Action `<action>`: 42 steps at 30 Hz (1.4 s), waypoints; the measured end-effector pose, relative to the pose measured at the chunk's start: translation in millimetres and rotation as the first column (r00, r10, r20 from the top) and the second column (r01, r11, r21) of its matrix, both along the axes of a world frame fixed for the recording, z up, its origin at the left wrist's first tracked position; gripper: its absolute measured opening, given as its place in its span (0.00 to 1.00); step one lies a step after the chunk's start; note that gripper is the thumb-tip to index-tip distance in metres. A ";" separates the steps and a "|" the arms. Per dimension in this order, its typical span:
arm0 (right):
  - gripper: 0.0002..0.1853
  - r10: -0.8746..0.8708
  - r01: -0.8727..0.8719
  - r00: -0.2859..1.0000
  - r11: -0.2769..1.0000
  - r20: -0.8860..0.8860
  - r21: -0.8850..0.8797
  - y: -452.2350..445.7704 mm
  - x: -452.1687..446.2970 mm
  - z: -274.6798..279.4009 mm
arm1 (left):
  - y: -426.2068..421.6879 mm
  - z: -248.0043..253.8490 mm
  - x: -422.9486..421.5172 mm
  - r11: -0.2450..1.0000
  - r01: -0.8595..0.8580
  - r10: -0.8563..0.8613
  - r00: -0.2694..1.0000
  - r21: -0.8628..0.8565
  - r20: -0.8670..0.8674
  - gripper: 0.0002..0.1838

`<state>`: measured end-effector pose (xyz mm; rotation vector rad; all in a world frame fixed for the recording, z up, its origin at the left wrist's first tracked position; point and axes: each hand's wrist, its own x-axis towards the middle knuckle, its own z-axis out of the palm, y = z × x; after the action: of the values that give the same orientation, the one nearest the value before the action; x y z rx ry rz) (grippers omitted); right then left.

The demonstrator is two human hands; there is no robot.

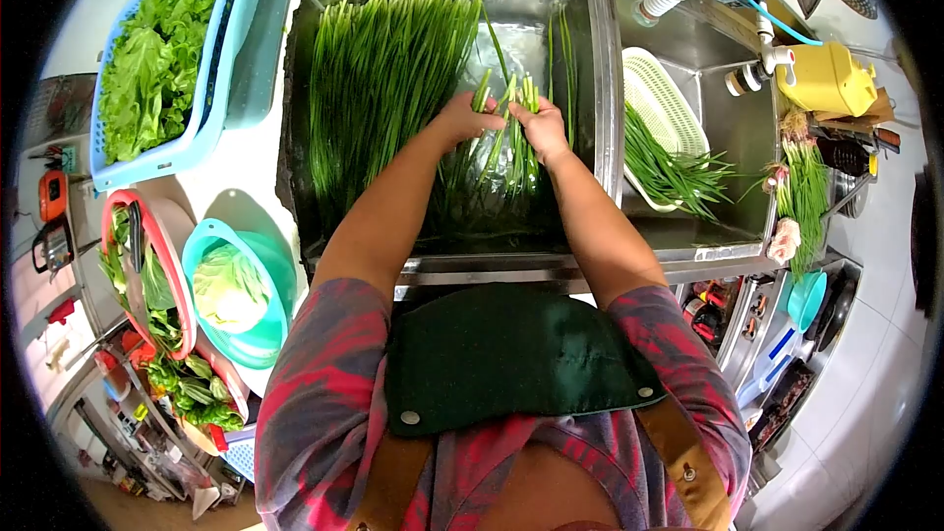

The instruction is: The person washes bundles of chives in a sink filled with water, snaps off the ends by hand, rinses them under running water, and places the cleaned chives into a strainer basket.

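Note:
Both my hands are over the left basin of a metal sink (602, 88), which has water in it. My left hand (460, 122) is closed on a few green chives, their pale cut ends sticking up past the fingers. Beside it, my right hand (546, 130) grips a small bunch of chives (519, 162), whose leaves hang down toward the water. A thick, lined-up pile of chives (383, 88) fills the left part of the basin. Several loose stalks (564, 49) lie along its right side.
In the right basin, a pale green basket (661, 88) holds more chives (669, 172). Lettuce (162, 59) fills a blue basket at left. Below it are a red-rimmed container (182, 265) and a turquoise bowl (280, 280) with cabbage. Spring onions (804, 187) hang at the right edge.

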<state>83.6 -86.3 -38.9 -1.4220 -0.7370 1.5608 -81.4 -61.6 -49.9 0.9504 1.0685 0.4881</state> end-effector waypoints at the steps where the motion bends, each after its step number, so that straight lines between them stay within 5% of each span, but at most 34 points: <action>1: 0.10 0.000 -0.002 0.999 0.999 0.045 0.049 2.1 1.3 -3.3 | 2.1 -13.6 2.6 0.996 0.049 -0.047 0.999 0.081 -0.018 0.19; 8: 0.06 -0.050 0.051 0.998 0.998 -0.024 0.037 10.9 5.4 2.7 | 1.2 -1.0 6.8 0.994 0.083 -0.068 0.978 -0.068 0.197 0.17; 12: 0.05 -0.194 0.200 0.972 0.979 -0.131 0.034 12.3 5.2 14.0 | -2.3 -7.4 8.0 0.989 -0.062 0.090 0.971 -0.132 0.222 0.16; 15: 0.08 0.189 -0.183 0.978 0.980 0.083 -0.077 10.4 0.9 17.3 | -4.4 -6.7 7.0 0.978 -0.115 0.150 0.966 -0.174 0.209 0.15; 16: 0.05 0.311 -0.260 0.901 0.945 0.301 -0.199 5.6 -4.8 35.0 | -4.0 -13.7 8.5 0.982 -0.136 0.154 0.977 -0.128 0.148 0.16; 18: 0.08 0.303 -0.289 0.947 0.948 0.102 -0.134 1.3 -4.6 21.5 | -2.2 -27.0 11.1 0.985 -0.172 0.172 0.985 -0.029 0.028 0.18; 22: 0.09 0.354 -0.328 0.930 0.920 0.098 -0.213 0.5 2.8 -2.6 | -8.0 -17.3 0.2 0.983 -0.177 0.174 0.982 -0.036 -0.075 0.27; 23: 0.09 0.330 -0.297 0.937 0.926 0.118 -0.234 0.6 3.4 -7.8 | -6.9 -22.3 -3.0 0.996 -0.061 0.072 0.980 0.064 -0.183 0.28; 27: 0.05 0.290 -0.275 0.956 0.941 0.051 -0.198 -0.8 -3.6 6.9 | -12.0 -16.3 -7.4 0.996 -0.029 0.034 0.998 0.081 -0.061 0.25; 30: 0.06 0.353 -0.336 0.933 0.926 0.076 -0.171 1.9 4.9 -10.6 | -2.8 -14.6 -11.6 0.975 -0.045 0.020 0.993 -0.218 -0.113 0.22; 35: 0.06 0.385 -0.354 0.914 0.911 0.131 -0.213 1.5 1.1 3.3 | -11.0 -4.2 -13.0 0.993 -0.118 0.120 0.990 0.033 -0.077 0.17; 42: 0.05 0.352 -0.339 0.934 0.928 0.064 -0.158 0.3 1.6 -4.8 | -8.8 -26.3 -6.3 0.969 -0.161 0.184 0.976 -0.186 0.113 0.19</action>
<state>85.2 -85.9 -43.7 -1.5377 -0.9891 1.8601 -87.7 -70.4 -76.2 0.6638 1.0620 0.5808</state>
